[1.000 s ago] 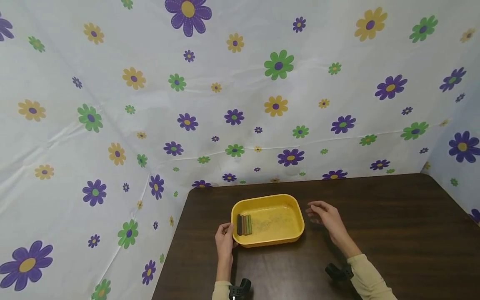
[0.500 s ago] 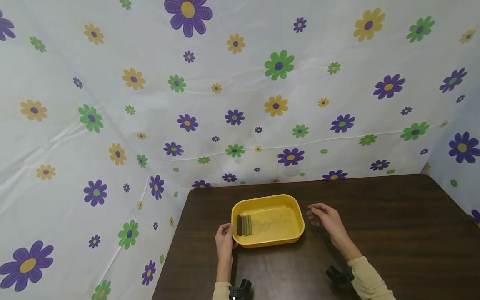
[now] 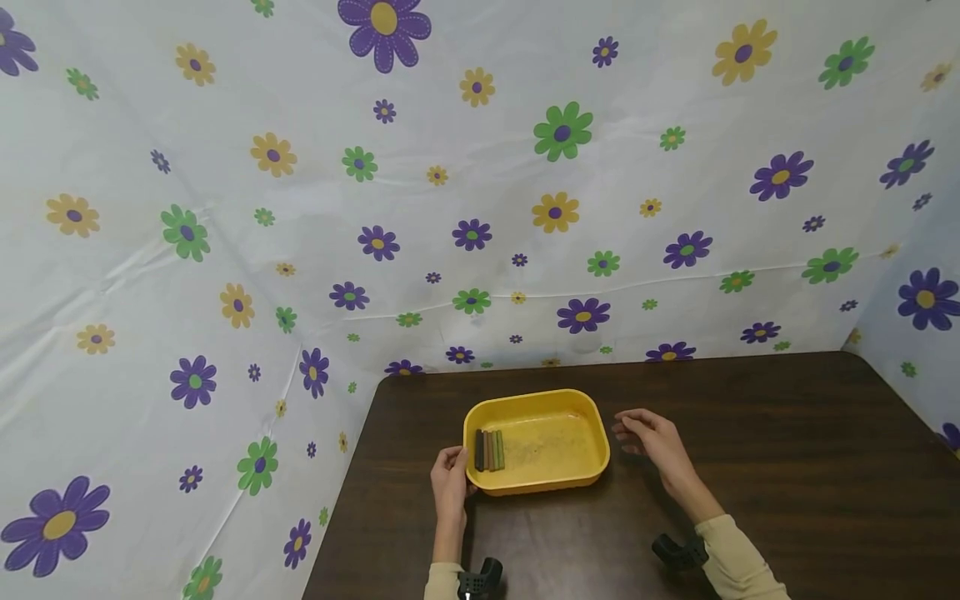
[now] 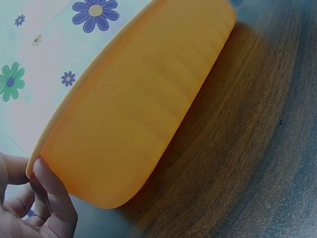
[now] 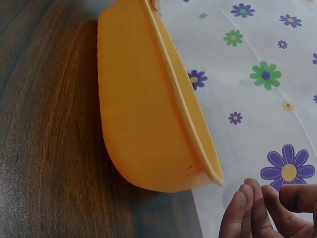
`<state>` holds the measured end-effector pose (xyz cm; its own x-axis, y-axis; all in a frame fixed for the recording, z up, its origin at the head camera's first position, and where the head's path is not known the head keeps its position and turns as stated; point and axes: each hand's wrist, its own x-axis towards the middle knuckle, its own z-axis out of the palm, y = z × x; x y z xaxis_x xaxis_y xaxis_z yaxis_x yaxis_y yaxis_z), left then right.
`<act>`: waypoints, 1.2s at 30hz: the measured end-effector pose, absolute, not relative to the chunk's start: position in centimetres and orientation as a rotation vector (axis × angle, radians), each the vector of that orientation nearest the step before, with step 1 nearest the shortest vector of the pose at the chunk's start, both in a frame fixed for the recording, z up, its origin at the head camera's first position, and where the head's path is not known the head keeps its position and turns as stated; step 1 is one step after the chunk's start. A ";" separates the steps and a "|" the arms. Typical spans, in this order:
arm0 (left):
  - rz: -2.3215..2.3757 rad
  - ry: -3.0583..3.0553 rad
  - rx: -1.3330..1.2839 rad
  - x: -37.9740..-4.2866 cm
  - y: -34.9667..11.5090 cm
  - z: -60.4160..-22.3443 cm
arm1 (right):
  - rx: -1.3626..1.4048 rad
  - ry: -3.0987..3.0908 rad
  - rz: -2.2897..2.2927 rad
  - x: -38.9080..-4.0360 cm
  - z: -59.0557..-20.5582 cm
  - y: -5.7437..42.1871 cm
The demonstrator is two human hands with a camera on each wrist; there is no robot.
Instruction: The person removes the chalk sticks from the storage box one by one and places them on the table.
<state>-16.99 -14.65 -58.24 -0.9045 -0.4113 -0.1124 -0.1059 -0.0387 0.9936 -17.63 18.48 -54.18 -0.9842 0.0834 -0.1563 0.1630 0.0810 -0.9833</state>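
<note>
A yellow plastic tub (image 3: 555,483) stands on the table. Along the inside of its left end lie several short sticks (image 3: 489,450) side by side, dark, brown and green; their exact kind is unclear. My left hand (image 3: 449,483) pinches the tub's rim at the left end, and the left wrist view shows thumb and fingers (image 4: 52,191) on either side of that rim. Off the tub's right end, my right hand (image 3: 656,442) hovers with loosely bent fingers. In the right wrist view these fingers (image 5: 257,208) are apart from the tub's rim and hold nothing.
The dark wooden table (image 3: 787,450) extends to the right of the tub and in front of it. White cloth with printed flowers (image 3: 555,212) hangs behind the table and along both sides. A black wrist camera (image 3: 678,550) sits on each forearm.
My right hand has sunk very slightly beside the tub. The left hand, the tub and the sticks stay in place; the head view has shifted a little.
</note>
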 end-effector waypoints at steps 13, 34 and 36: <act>-2.047 -2.011 0.556 -16.9 -14.8 -58.3 | 0.236 2.263 -2.076 -17.9 -53.7 17.7; -2.054 -2.006 0.557 -17.0 -14.6 -58.2 | 0.178 2.169 -2.147 -18.7 -53.4 15.9; -2.054 -2.004 0.558 -16.9 -14.6 -58.2 | 0.180 2.171 -2.144 -18.8 -53.3 15.7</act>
